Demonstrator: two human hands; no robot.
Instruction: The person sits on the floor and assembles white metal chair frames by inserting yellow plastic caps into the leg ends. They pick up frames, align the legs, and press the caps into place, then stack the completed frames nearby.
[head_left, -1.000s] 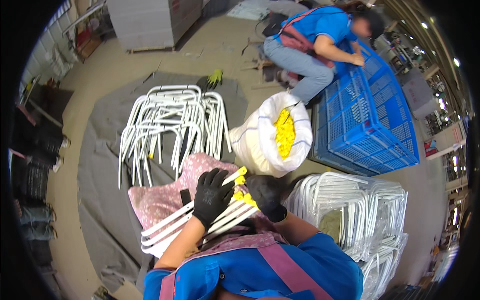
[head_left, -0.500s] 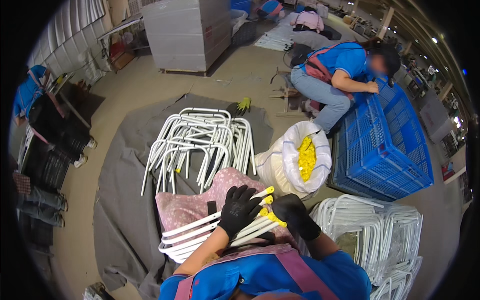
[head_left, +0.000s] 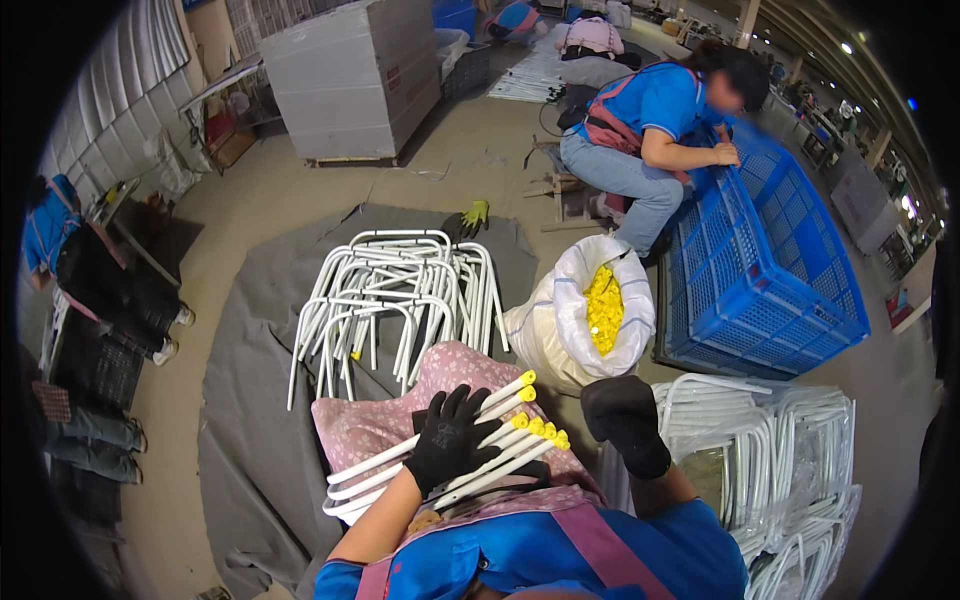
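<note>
My left grip [head_left: 452, 440] lies across the bent white tubes [head_left: 510, 466] on my lap, fingers spread over them, while the ends run out beyond my hand to the right. Those ends carry yellow caps [head_left: 562, 440]: two on the upper pair of legs, more in a tight row on the lower ones. My right grip [head_left: 622, 412] hangs just to the right of the capped ends, apart from them, its black-gloved fingers curled under; I cannot tell whether anything sits inside them. Pink flowered cloth [head_left: 450, 370] lies beneath the tubes. Just ahead of my right hand stands a white sack [head_left: 540, 340], its mouth rolled wide, holding a heap of loose yellow caps [head_left: 604, 310] that shows below the rim. Beyond it, to the right, is a big blue crate [head_left: 740, 320] with mesh walls; a person [head_left: 640, 130] in a blue top leans over it with a hand at its rim, and I cannot make out what lies at its bottom. Near my right elbow, clear wrap [head_left: 785, 440] encloses a stack of bent white tubes. In front of me, more white frames [head_left: 440, 285] lie in a pile on a grey mat [head_left: 250, 340], with one yellow cap showing among them, and a yellow-green glove [head_left: 477, 213] rests past their far side.
</note>
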